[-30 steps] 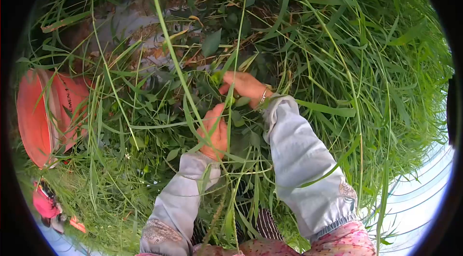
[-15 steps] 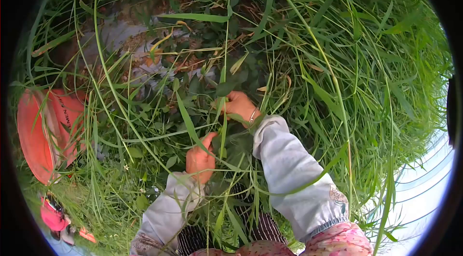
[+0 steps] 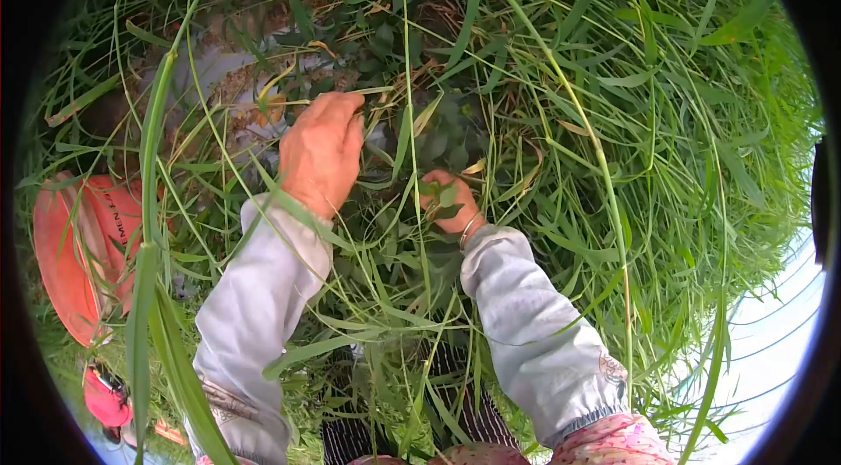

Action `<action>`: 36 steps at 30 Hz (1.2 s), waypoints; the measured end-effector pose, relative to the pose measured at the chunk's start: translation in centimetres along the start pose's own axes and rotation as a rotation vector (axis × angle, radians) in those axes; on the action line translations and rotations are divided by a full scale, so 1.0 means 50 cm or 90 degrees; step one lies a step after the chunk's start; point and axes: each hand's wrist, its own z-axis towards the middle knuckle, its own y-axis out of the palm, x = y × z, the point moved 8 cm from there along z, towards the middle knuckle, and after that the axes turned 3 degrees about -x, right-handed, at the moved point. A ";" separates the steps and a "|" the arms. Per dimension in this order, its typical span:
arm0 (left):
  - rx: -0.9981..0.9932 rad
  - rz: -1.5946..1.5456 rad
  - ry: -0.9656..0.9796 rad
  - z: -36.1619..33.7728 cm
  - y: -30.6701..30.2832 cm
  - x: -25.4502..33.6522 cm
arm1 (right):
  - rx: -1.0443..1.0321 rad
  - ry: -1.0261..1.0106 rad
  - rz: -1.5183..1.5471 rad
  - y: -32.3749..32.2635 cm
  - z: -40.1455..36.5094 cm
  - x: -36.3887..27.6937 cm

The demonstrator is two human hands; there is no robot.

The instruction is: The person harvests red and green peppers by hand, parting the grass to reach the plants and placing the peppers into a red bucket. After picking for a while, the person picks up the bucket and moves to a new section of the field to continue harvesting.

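**Low in the greenery: left hand [image 3: 320, 154] and right hand [image 3: 451, 202] among leafy plants [image 3: 447, 145]**

The leafy plants grow around the middle of the plot, with dark leaves just beyond the right hand and more foliage between the two wrists. The left hand is the farther forward, its back turned up and its fingers bent together toward the middle; their tips are hidden underneath, so I cannot tell whether they grip anything. The right hand sits nearer the body. Small leaves cover part of its fingers, which curl inward, and I cannot tell whether they are clamped on a stem.

A bracelet [image 3: 473, 227] circles the right wrist, and both forearms wear pale sleeves [image 3: 530, 307]. Long grass [image 3: 604, 158] crosses in front of the arms and fills the right side of the plot. Beyond the left hand, toward the far left corner, a greyish sheet [image 3: 210, 66] shows through the stems, with a yellow leaf [image 3: 276, 84] near the fingers.

A red bucket [image 3: 61, 268] with dark lettering stands or leans at the left edge; I cannot tell which. Nearer the close left corner is another person in pink [image 3: 107, 399], with a small orange-red item [image 3: 171, 432] just beside. Striped trousers [image 3: 473, 404] show between the wearer's arms.
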 end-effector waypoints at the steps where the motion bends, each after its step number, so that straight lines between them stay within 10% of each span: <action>1: -0.006 0.079 0.062 0.046 0.029 -0.012 | -0.020 0.104 0.141 0.017 0.003 0.033; 4: -0.146 0.194 -0.016 0.079 0.184 -0.144 | -0.002 0.146 0.441 0.030 0.000 0.040; 6: -0.470 0.072 -0.287 0.026 0.278 -0.223 | 0.012 0.145 0.478 0.013 0.002 0.035; 12: -0.434 0.034 -0.205 -0.042 0.282 -0.073 | 0.051 0.181 0.582 -0.047 0.009 -0.014; 15: -0.126 -0.269 -0.255 -0.112 0.320 -0.058 | 0.078 0.106 0.493 -0.088 0.051 -0.091; 18: -0.293 0.019 -0.189 -0.113 0.352 0.062 | 0.116 0.099 0.300 -0.132 0.144 -0.120; 22: 0.022 -0.543 -0.278 -0.168 0.376 0.078 | 0.002 0.236 0.178 -0.105 0.213 -0.094; 27: -0.043 -0.876 -0.519 -0.203 0.424 0.042 | -0.039 0.291 0.186 -0.050 0.285 -0.029; 36: -0.103 -1.144 -0.578 -0.214 0.477 0.045 | -0.122 0.284 0.241 -0.014 0.291 -0.038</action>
